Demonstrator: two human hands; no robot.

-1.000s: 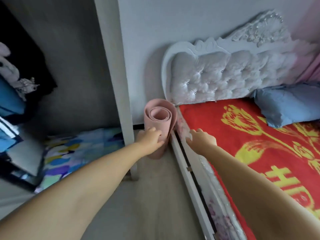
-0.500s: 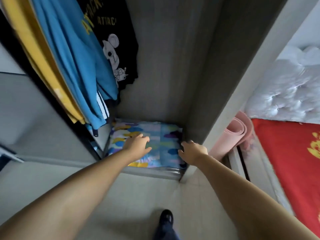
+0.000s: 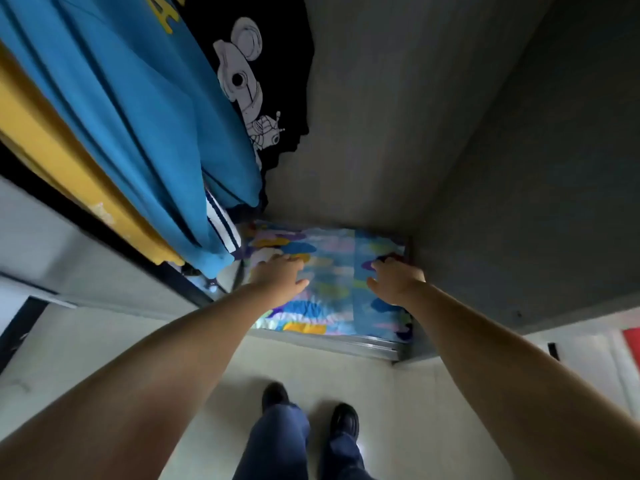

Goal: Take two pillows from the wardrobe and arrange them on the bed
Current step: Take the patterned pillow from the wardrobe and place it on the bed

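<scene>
Pillow [image 3: 329,285] lies flat on the wardrobe [image 3: 519,202] floor at 12 o'clock, long axis running 9-to-3. Your left hand [image 3: 280,277] and right hand [image 3: 394,280] both rest on top, each grip spread open, holding nothing.

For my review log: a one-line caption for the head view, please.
Both hands, left and right, reach onto the colourful pillow on the wardrobe floor beneath hanging clothes.

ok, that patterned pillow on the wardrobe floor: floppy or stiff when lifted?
Probably soft: the patterned pillow lies flat with a cloth cover, so it would likely sag between the left hand and right hand. Likely light. The hanging blue garment may brush it.
</scene>
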